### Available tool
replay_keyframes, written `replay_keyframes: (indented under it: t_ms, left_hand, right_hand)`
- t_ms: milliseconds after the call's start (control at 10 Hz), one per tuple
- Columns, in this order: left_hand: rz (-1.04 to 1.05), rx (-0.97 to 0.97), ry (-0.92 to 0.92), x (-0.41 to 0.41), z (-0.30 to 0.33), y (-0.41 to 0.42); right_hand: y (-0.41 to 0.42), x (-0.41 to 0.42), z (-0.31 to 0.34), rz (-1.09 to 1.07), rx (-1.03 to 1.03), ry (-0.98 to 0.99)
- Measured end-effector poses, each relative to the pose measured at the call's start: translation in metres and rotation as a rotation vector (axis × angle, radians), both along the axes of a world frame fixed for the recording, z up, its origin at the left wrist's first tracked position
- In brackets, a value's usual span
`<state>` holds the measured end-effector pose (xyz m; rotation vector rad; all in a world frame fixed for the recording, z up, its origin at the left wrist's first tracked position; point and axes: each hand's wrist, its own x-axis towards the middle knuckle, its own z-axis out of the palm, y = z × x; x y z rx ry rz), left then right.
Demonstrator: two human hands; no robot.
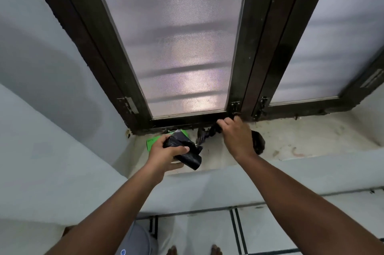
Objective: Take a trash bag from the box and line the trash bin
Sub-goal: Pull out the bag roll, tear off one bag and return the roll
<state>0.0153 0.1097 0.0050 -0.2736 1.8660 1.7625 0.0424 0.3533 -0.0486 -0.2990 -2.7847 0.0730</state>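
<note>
Trash bag roll (pixel 188 156), crinkled glossy black plastic, sits clenched in the left hand (pixel 166 152) over the pale window sill (pixel 301 140); the right hand (pixel 235 135) pinches a twisted strip (pixel 205 135) beside the green box (pixel 153 142).

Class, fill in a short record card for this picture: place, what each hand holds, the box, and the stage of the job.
place: pale window ledge below a dark-framed window
left hand: grips a black roll of trash bags
right hand: pulls a twisted black bag strip away from the roll
box: green box, on the ledge behind the left hand
stage: bag not yet torn free; no bin in view
</note>
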Motion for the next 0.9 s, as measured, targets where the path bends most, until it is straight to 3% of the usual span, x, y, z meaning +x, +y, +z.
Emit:
replay_keyframes:
  t_ms: [100,300,400,500,600,700,800,900]
  left_hand:
    - [0.017,0.013,-0.01,0.004,-0.002,0.003]
    - [0.072,0.05,-0.009,0.009,-0.003,0.006]
    - [0.097,0.072,-0.006,0.011,-0.002,0.009]
    - [0.106,0.085,-0.003,0.015,-0.003,0.011]
    - [0.124,0.096,-0.008,0.017,-0.004,0.012]
    - [0.143,0.11,-0.02,0.02,-0.007,0.013]
    - [0.155,0.115,-0.029,0.021,-0.007,0.013]
    - [0.158,0.121,-0.038,0.023,-0.007,0.012]
  right_hand:
    - [0.0,-0.005,0.007,-0.046,-0.457,0.067]
    - [0.002,-0.009,0.025,-0.254,-2.433,0.574]
    - [0.006,0.006,0.011,-0.379,-2.065,0.415]
    - [0.014,0.022,-0.011,-0.197,-0.698,-0.186]
    - [0.013,0.034,-0.012,-0.114,-0.211,-0.279]
    - [0.01,0.03,-0.014,0.043,-0.001,-0.111]
    - [0.003,0.021,-0.012,0.227,0.025,-0.196]
    - [-0.002,0.012,-0.013,0.221,-0.133,-0.488]
